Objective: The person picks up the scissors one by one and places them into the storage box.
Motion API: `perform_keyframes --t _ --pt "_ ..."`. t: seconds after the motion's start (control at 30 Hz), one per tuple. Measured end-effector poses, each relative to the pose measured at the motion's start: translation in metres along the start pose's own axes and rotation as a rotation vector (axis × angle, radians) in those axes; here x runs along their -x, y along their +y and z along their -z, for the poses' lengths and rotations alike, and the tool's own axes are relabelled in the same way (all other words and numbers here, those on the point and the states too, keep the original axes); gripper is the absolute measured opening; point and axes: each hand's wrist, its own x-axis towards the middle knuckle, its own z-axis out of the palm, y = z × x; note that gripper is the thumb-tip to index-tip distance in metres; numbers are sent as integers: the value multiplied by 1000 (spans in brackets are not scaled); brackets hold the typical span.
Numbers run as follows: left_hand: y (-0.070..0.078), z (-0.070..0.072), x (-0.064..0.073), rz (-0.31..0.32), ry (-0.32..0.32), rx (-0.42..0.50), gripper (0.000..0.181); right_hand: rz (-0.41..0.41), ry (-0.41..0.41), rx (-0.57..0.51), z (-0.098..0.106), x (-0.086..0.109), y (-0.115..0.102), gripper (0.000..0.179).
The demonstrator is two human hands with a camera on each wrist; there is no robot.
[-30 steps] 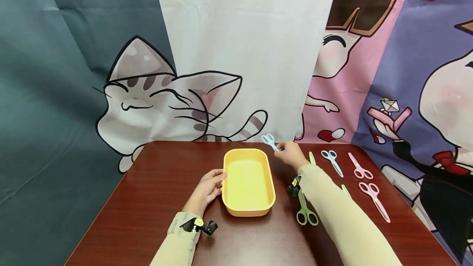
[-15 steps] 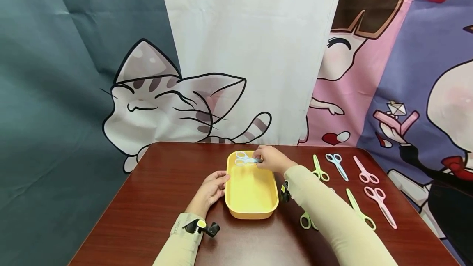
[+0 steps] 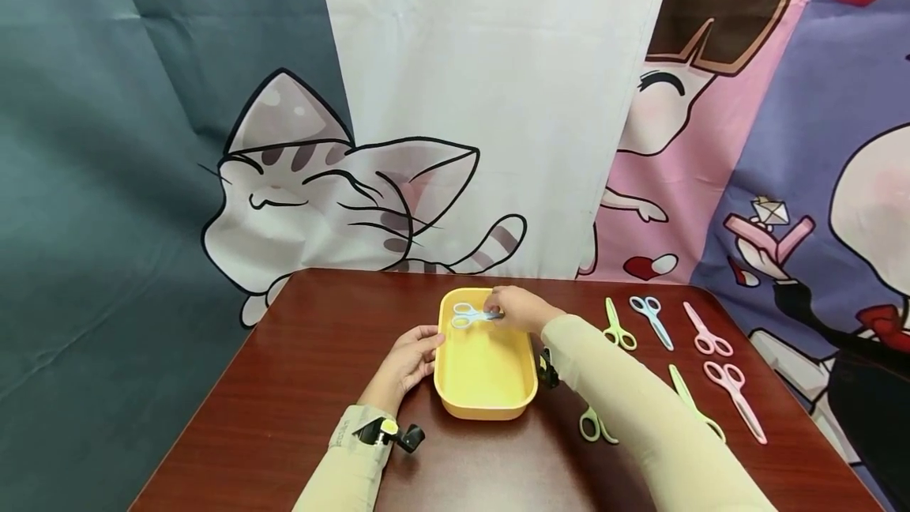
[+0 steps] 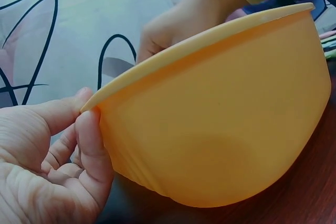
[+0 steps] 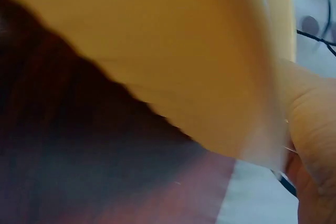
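A yellow plastic tray (image 3: 486,412) stands on the table in the head view. My left hand (image 3: 411,362) pinches its left rim between thumb and fingers; the left wrist view shows the hand (image 4: 50,156) at one end of the rim. Over the far rim reaches my right hand (image 3: 524,310), gripping light blue scissors (image 3: 480,314) by the blade end. Their finger loops point left, inside the far part of the tray. In the right wrist view the tray's outer wall (image 5: 210,77) hides the scissors and most of the fingers.
On the right of the brown table (image 3: 320,370) lie light blue scissors (image 3: 660,330), pink scissors (image 3: 696,318), more pink scissors (image 3: 748,411), green scissors (image 3: 610,312) and other green scissors (image 3: 678,385). My right sleeve (image 3: 626,401) partly covers another green pair (image 3: 592,415). A printed cloth (image 3: 498,101) hangs behind.
My right hand has carried the light blue scissors left from beyond the tray's far right corner, then lowered them into it. My left hand keeps its grip on the rim.
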Motion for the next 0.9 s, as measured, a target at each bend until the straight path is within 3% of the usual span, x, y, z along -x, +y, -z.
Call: perform_keyframes --t 0.2,0.33,0.53,0.9 --pt "-1 0 1 22 9 -3 20 61 16 92 -20 -1 -3 14" --pt "1 0 1 11 -5 -9 21 13 36 156 -23 -2 -8 16" --pt "4 -1 0 7 -14 -16 27 -88 3 214 -21 -1 -15 7" --pt "4 -1 1 20 -15 -8 32 -124 -41 234 -22 -2 -16 10"
